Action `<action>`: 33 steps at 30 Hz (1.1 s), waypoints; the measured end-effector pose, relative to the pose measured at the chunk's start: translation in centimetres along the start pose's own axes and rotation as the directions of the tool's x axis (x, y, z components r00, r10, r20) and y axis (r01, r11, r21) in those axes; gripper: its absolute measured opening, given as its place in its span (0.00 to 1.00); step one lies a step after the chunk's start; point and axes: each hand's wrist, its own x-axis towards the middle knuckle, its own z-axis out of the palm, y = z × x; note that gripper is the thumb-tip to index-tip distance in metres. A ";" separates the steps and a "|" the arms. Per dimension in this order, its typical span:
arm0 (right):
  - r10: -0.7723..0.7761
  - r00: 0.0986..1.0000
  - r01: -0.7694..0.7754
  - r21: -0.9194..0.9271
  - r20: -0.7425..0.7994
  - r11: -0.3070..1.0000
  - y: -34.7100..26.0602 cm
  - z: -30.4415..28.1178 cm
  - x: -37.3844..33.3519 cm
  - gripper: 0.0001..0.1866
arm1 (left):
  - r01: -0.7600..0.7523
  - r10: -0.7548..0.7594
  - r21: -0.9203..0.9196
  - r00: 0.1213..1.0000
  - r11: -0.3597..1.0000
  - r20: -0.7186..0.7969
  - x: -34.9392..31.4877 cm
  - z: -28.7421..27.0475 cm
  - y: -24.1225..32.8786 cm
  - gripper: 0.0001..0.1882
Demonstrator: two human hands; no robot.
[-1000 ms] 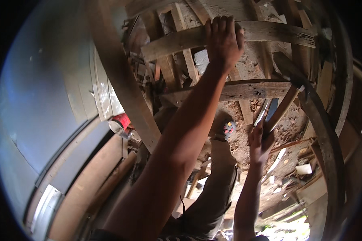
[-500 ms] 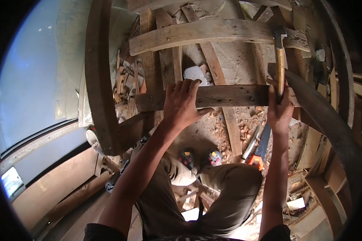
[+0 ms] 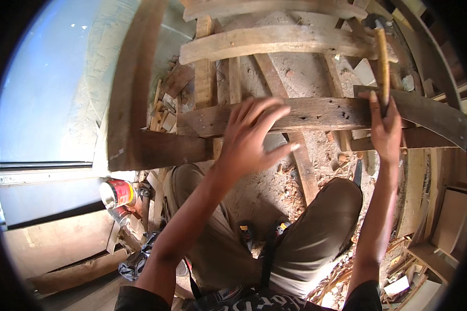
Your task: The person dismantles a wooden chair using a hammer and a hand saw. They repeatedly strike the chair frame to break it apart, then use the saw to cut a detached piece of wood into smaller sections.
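Note:
My right hand point(image 3: 386, 132) is wrapped round the lower end of a hammer point(image 3: 383, 57) with a yellowish wooden handle. Its dark head points away from me, near the right end of a pale cross slat point(image 3: 280, 41). A dark, weathered plank point(image 3: 327, 115) with small holes lies crosswise in front of me, its right end beside my right hand. Over the plank's left half is my left hand point(image 3: 246, 137), fingers spread and slightly blurred, holding nothing. Whether its fingertips touch the wood I cannot tell.
A thick upright timber point(image 3: 132, 98) stands at left, and a curved dark beam point(image 3: 425, 116) at right. A red-labelled can point(image 3: 118, 194) sits by the blue-grey panel point(image 3: 41, 103). Wood shavings point(image 3: 293, 181) litter the floor. A dark saw blade point(image 3: 358, 170) shows beside my knee.
My left hand has loosened from the plank and spread its fingers. The hammer and my right hand appear farther right. The view has shifted, and my knee now hides the saw's orange handle.

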 end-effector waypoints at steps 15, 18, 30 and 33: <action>-0.134 0.974 0.115 0.110 0.182 0.987 -16.0 7.8 -0.9 0.20 | 0.638 -0.814 -0.632 0.580 0.440 0.019 -6.4 -13.8 -24.7 0.28; -0.146 0.985 0.099 0.382 0.094 0.919 -19.5 9.5 0.3 0.29 | 0.800 -0.837 -0.306 0.547 0.517 0.019 -3.0 -9.1 -20.9 0.28; -0.168 0.929 0.071 0.287 0.330 0.955 -18.5 13.4 1.4 0.36 | 0.828 -0.834 -0.102 0.547 0.552 -0.072 -2.2 -10.3 -17.8 0.28; 0.332 0.583 -0.337 -0.151 0.741 0.929 -17.3 13.0 3.1 0.40 | 0.837 -0.843 -0.101 0.535 0.539 -0.058 -2.5 -9.7 -18.1 0.28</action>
